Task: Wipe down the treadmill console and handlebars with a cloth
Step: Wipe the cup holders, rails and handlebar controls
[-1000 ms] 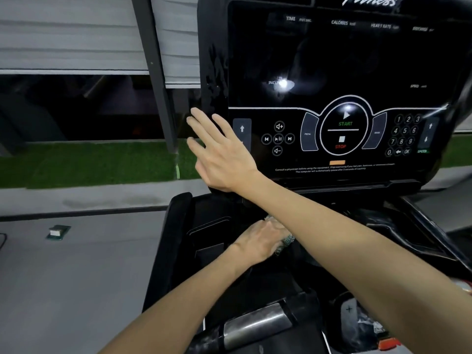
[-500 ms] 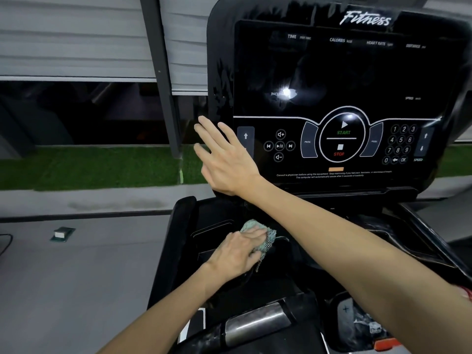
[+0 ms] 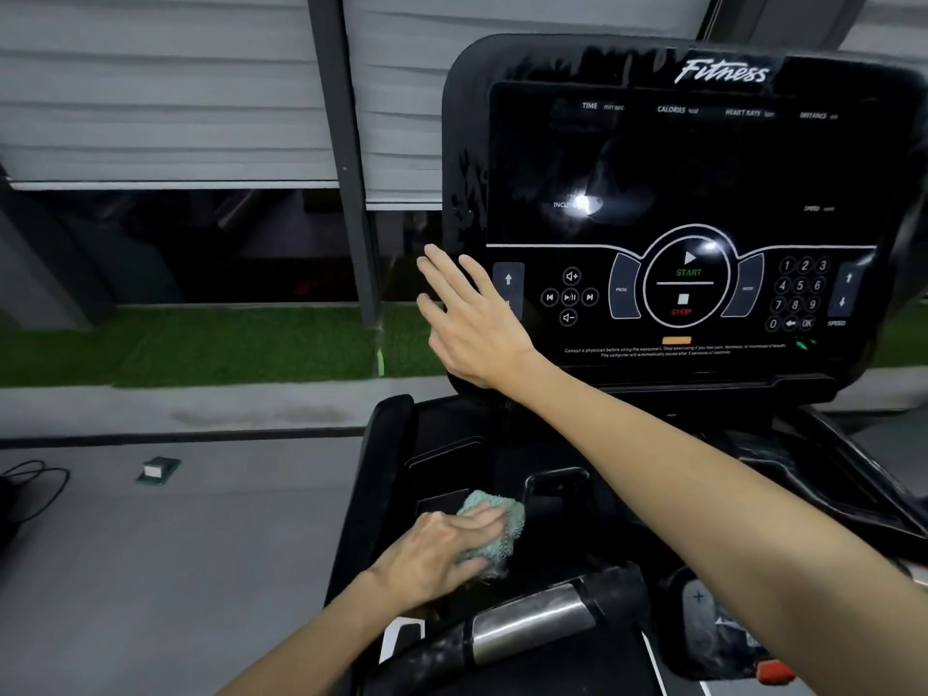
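Head view: your left hand (image 3: 442, 555) presses the cloth (image 3: 494, 524) (teal, bunched) into the console (image 3: 703, 168) tray's left side. Your right hand (image 3: 477, 319), fingers spread, rests flat on its left edge.

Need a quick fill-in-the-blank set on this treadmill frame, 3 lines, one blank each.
1. The cloth is pressed down by the ____ hand.
2. The right hand, fingers spread, rests on the console's lower ____ corner.
3. The green word above STOP on the console reads ____.

Missing words: left; left; START
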The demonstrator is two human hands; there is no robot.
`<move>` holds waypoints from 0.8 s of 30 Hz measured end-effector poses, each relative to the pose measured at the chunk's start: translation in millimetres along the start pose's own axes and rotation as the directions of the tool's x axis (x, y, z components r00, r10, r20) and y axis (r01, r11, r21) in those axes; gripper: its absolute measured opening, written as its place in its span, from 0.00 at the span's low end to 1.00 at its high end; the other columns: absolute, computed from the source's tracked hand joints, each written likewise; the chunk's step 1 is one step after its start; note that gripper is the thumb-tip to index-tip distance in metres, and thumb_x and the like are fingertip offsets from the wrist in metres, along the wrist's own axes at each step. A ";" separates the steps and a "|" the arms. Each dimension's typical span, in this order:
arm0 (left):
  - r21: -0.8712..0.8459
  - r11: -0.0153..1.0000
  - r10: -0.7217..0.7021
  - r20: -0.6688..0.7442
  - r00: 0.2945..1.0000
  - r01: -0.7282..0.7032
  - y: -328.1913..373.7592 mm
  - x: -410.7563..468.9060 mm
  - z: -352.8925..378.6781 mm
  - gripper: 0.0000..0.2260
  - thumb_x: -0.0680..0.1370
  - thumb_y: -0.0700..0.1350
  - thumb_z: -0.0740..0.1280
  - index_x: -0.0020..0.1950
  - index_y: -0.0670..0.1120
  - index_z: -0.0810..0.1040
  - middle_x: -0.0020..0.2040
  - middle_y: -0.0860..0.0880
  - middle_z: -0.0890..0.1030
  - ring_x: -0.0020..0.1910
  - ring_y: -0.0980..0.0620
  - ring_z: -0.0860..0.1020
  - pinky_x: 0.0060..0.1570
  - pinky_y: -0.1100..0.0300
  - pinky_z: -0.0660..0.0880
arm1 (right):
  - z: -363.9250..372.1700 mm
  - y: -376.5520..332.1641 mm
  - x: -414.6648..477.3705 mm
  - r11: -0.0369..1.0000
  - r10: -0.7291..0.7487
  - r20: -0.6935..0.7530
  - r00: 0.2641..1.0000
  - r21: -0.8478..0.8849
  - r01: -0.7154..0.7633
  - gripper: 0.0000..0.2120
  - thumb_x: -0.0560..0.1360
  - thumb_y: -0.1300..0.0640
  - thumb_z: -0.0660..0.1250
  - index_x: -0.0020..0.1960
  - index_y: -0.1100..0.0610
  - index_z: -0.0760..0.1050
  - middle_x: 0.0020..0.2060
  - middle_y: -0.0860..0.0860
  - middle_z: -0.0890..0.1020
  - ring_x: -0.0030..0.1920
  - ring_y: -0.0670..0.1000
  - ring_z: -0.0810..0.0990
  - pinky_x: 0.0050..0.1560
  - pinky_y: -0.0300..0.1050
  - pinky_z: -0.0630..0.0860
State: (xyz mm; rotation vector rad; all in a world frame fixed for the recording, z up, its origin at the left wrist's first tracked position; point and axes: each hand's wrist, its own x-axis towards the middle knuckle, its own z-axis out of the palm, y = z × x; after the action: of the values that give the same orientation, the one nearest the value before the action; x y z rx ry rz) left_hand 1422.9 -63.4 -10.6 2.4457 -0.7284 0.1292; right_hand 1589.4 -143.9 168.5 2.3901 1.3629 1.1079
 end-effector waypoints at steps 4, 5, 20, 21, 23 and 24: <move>0.022 0.996 -0.087 -0.010 0.996 0.088 -12.6 -27.9 -11.1 0.27 0.78 0.62 0.60 0.70 0.46 0.73 0.70 0.55 0.69 0.69 0.63 0.66 0.69 0.61 0.68 | -0.7 -2.3 0.3 1.000 0.017 0.024 1.000 -0.018 -0.016 0.19 0.77 0.54 0.53 0.57 0.63 0.76 0.72 0.63 0.65 0.76 0.60 0.55 0.74 0.58 0.51; 0.023 0.994 -0.106 -0.012 0.994 0.106 -15.8 -35.8 -12.3 0.29 0.79 0.65 0.57 0.70 0.46 0.73 0.70 0.55 0.70 0.69 0.63 0.66 0.69 0.61 0.68 | -1.2 -2.8 0.2 1.000 0.022 0.032 0.999 -0.021 -0.021 0.19 0.77 0.54 0.53 0.58 0.63 0.75 0.72 0.64 0.65 0.76 0.61 0.55 0.74 0.59 0.52; 0.081 0.963 -0.266 0.150 0.952 0.256 -18.8 -49.2 -61.7 0.05 0.77 0.44 0.68 0.43 0.44 0.77 0.44 0.51 0.81 0.44 0.52 0.79 0.51 0.56 0.75 | -27.8 -7.5 -13.1 0.998 -0.061 0.128 0.990 0.011 0.060 0.22 0.75 0.56 0.56 0.66 0.64 0.70 0.73 0.67 0.61 0.75 0.63 0.56 0.73 0.58 0.57; 0.027 0.949 -0.314 0.127 0.941 0.313 -17.8 -41.3 -69.8 0.03 0.77 0.45 0.69 0.46 0.45 0.79 0.45 0.52 0.82 0.46 0.53 0.79 0.52 0.56 0.75 | -33.5 -9.2 -17.1 0.997 -0.053 0.128 0.990 0.055 0.047 0.22 0.74 0.57 0.57 0.66 0.64 0.70 0.72 0.66 0.64 0.74 0.63 0.59 0.72 0.58 0.60; -0.152 0.888 -0.431 0.049 0.901 0.434 -12.1 -23.8 -83.7 0.06 0.76 0.48 0.70 0.52 0.50 0.82 0.46 0.53 0.84 0.48 0.54 0.80 0.54 0.55 0.75 | -49.3 -14.1 -26.1 0.963 0.027 0.115 0.993 0.263 -0.057 0.22 0.74 0.61 0.57 0.66 0.65 0.70 0.68 0.64 0.70 0.69 0.62 0.69 0.68 0.56 0.67; -0.271 0.849 -0.468 0.011 0.883 0.453 -8.0 -14.4 -88.5 0.07 0.76 0.50 0.71 0.52 0.51 0.82 0.45 0.53 0.84 0.48 0.53 0.81 0.54 0.53 0.76 | -57.5 -16.2 -31.0 0.901 0.111 0.119 0.987 0.406 -0.151 0.21 0.75 0.63 0.58 0.67 0.64 0.70 0.66 0.61 0.73 0.65 0.61 0.73 0.64 0.55 0.71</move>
State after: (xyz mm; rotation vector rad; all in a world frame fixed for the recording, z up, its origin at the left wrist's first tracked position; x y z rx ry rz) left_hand 1421.1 -1.9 55.1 2.2710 -0.1028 -0.0846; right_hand 1530.2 -171.1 185.3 2.8263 1.5541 0.7805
